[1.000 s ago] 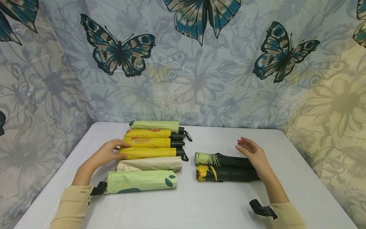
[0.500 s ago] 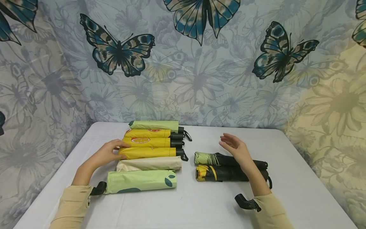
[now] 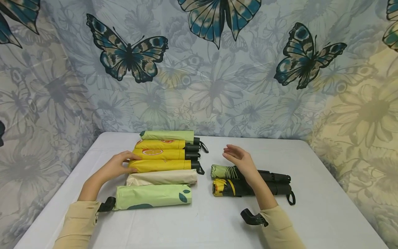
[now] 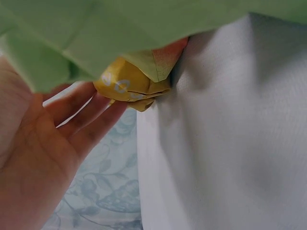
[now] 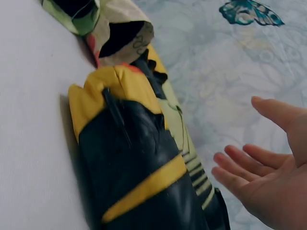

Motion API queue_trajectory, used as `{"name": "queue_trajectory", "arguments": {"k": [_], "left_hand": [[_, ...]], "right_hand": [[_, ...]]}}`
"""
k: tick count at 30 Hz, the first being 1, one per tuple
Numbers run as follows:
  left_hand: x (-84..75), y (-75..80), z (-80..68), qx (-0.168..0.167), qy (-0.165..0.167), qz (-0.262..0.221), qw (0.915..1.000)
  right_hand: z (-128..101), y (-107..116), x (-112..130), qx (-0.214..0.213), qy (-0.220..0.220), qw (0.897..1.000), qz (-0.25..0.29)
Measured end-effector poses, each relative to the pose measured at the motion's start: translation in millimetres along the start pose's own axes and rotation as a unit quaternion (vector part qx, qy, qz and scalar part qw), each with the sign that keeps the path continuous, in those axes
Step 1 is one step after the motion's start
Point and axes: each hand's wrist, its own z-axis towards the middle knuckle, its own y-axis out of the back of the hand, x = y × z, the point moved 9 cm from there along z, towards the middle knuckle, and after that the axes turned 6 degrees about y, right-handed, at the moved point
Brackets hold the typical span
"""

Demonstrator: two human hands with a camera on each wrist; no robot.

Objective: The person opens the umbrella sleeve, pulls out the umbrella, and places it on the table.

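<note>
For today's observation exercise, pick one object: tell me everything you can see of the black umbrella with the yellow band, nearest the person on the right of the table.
The black umbrella is folded and lies flat on the white table, tip to the left. Its fabric looks thin and creased, black with a yellow band and a yellow end showing some orange. A black handle with a loop strap sits at its right end. It lies against the green-tipped umbrella behind it. The right forearm crosses above it; the right hand hovers open, holding nothing.

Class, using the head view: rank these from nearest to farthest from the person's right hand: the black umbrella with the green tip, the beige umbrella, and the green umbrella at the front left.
1. black umbrella with the green tip, just below the right hand.
2. beige umbrella, mid-row, to the left.
3. green umbrella at the front left, by the near table edge.
</note>
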Motion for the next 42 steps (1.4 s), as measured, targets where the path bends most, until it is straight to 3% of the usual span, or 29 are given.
{"name": "queue_trajectory", "arguments": {"k": [10, 29, 42], "left_hand": [[-2.1, 0.4, 0.1, -0.005, -0.001, 0.0, 1.0], [0.1, 0.0, -0.5, 0.001, -0.001, -0.01, 1.0], [1.3, -0.3, -0.2, 0.002, 0.005, -0.009, 0.9999]], "right_hand": [[2.7, -21.7, 1.2, 0.002, -0.011, 1.0, -0.014], [11.8, -62.4, 7.8, 0.011, -0.033, 0.999, 0.012], [12.3, -91.7, 9.8, 0.051, -0.012, 0.999, 0.013]]}}
